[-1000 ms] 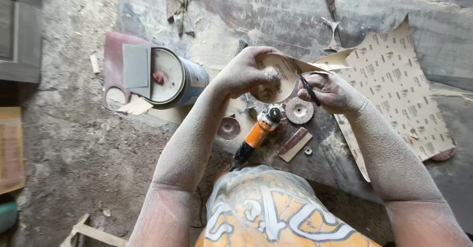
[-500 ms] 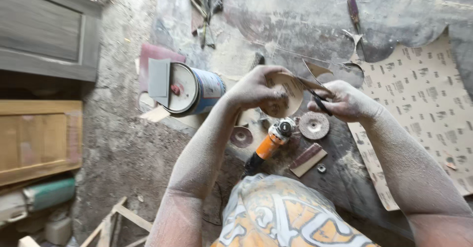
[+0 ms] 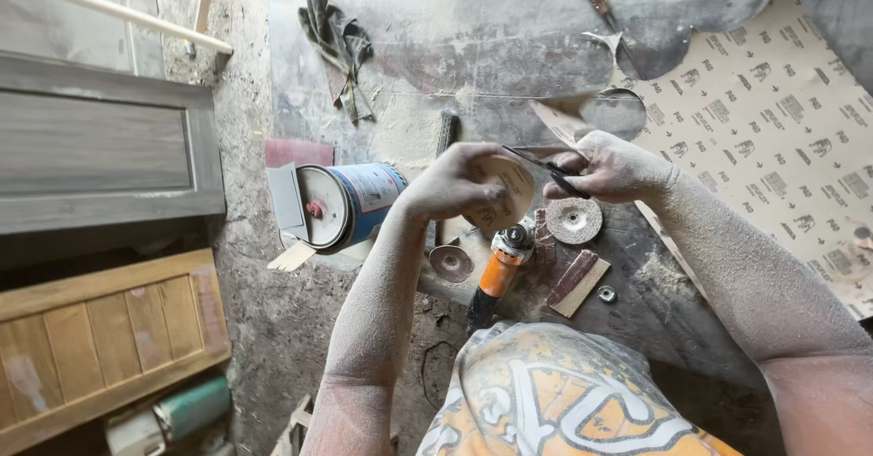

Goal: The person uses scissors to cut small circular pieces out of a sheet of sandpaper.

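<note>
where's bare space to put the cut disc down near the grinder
Free: the dusty slab above the paint can, below the gloves; also the dark strip right of the small nut. Crowded: around the grinder, with discs and a sanding block.

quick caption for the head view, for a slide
Dusty left hand holds a sandpaper disc while the right hand cuts it with scissors, above an orange angle grinder.

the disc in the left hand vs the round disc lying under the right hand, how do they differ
The pale disc is held up on edge in the left hand, scissors in the right hand at its rim; the grey disc lies flat on the dusty floor, untouched. The pale disc looks thin and smooth like cut sandpaper; the grey one looks thicker, rough, with a centre hole. Both are round.
</note>
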